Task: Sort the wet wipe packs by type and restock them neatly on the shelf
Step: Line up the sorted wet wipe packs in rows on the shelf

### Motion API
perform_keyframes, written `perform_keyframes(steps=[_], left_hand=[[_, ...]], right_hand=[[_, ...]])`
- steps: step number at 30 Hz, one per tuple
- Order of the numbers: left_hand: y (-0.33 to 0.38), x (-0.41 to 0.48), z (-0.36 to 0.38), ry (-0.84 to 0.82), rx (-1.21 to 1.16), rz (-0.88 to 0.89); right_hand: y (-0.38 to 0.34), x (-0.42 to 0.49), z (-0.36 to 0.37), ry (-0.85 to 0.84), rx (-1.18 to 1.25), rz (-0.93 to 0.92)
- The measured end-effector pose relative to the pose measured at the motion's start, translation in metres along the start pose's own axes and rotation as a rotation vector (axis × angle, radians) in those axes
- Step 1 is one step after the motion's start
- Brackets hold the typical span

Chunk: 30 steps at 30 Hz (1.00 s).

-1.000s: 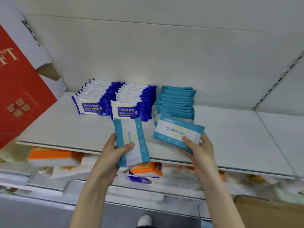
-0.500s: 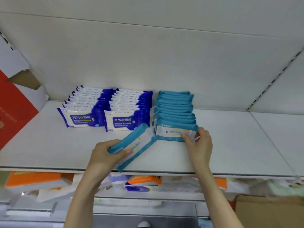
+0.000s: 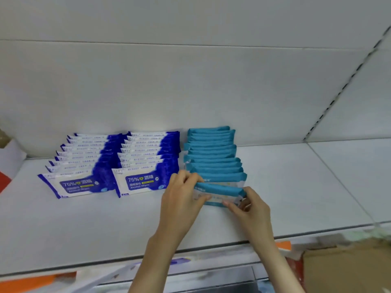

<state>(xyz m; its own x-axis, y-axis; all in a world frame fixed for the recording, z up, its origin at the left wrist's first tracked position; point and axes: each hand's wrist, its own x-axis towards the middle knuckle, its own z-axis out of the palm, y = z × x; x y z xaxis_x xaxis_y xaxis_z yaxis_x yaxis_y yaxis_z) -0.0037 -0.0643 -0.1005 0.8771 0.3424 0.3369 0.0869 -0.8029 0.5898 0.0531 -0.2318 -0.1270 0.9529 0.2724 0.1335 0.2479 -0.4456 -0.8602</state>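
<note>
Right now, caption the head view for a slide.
Left hand and right hand hold a teal pack fronting the teal row.

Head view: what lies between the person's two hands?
One teal wipe pack, standing at the front of the teal row; left hand and right hand hold its ends. Head view shows it.

A single head camera faces the white shelf [image 3: 84, 225] and back wall [image 3: 190, 81]. It looks slightly down, from close.

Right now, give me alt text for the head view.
The left hand and right hand grip the ends of a teal pack, at the front of the teal row on the shelf. Two blue rows stand left of it.
</note>
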Motion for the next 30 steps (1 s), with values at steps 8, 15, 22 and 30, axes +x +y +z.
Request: perform_keyframes(steps=[8, 15, 22, 30], left_hand=[[-0.013, 0.004, 0.026, 0.225, 0.113, 0.052], [-0.004, -0.016, 0.028, 0.211, 0.089, -0.032], [0.046, -0.085, 0.026, 0.184, 0.014, -0.149], [0.192, -0.238, 0.099, -0.035, -0.116, -0.028]], right_hand=[[0.010, 0.013, -0.004, 0.118, -0.141, 0.066], [0.013, -0.001, -0.007, 0.139, -0.042, 0.053], [0.037, -0.061, -0.082, 0.105, -0.078, 0.008], [0.116, -0.211, -0.240, 0.115, -0.351, 0.046]])
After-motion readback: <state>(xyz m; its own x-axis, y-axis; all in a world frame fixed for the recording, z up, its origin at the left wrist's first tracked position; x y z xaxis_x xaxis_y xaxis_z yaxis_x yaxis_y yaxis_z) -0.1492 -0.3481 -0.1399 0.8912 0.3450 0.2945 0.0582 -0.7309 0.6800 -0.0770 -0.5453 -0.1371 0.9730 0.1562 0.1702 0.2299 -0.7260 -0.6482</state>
